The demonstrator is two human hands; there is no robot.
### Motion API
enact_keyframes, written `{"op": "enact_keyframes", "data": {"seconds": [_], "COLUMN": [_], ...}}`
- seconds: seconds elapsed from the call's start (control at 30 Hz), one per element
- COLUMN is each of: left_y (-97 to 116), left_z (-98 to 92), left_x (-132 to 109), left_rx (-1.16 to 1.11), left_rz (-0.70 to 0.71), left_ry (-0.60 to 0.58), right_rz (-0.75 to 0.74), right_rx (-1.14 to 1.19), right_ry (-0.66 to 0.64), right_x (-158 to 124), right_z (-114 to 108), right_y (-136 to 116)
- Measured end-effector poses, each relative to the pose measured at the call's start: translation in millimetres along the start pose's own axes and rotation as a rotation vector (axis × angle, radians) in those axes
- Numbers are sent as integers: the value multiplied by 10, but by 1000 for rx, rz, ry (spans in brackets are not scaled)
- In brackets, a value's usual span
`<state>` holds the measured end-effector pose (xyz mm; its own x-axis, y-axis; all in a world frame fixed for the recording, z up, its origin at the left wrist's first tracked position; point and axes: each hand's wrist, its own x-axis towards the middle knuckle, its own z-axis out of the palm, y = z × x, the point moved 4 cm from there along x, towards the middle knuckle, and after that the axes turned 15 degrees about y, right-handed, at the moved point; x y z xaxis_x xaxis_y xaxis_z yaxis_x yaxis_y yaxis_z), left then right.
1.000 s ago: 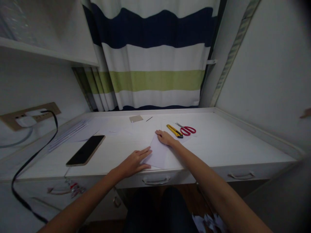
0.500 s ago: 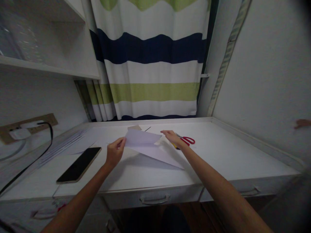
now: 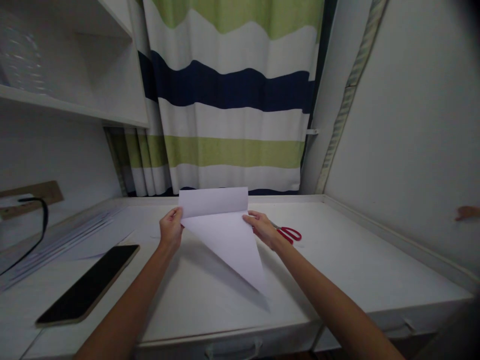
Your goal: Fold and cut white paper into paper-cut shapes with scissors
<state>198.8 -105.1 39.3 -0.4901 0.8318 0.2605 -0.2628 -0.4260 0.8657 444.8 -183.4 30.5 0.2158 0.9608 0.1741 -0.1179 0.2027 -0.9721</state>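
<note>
A sheet of white paper is held up above the desk between both hands. Across its upper part runs a straight crease with a rectangular strip above it; below, the paper narrows to a point toward the front. My left hand is closed on the left edge by the crease. At the right edge, my right hand pinches the sheet between thumb and fingers. Red-handled scissors lie on the desk just beyond my right hand, their blades partly hidden by it.
On the left lie a dark phone and a spread of paper sheets. A black cable hangs from the wall socket. The white desk ends at a striped curtain. Part of another hand shows at the far right.
My right hand, earlier apart from the paper with fingers extended, now grips its right edge. The sheet has been raised and turned to face me. The view has shifted nearer the desk.
</note>
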Motion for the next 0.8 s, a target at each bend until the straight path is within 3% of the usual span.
{"op": "enact_keyframes", "data": {"seconds": [0.17,0.33,0.6,0.7,0.8], "left_y": [-166,-223,-268,-316,-344], "left_z": [154,191,230,252,320], "left_x": [8,-92,-184,-178,-209], "left_rx": [-18,86,437,514,552], "left_rz": [-36,-41,85,55,5], "left_ry": [-14,-55,-327,-449,-653], "right_rz": [44,10,-13,83,95], "right_rx": [49,56,49,-58,-246], "right_ry": [32,132,308,257,166], "right_x": [124,106,-84,-323,-537], "right_z": [-54,-104,-68,41,41], "right_y": [115,306,376,356,296]}}
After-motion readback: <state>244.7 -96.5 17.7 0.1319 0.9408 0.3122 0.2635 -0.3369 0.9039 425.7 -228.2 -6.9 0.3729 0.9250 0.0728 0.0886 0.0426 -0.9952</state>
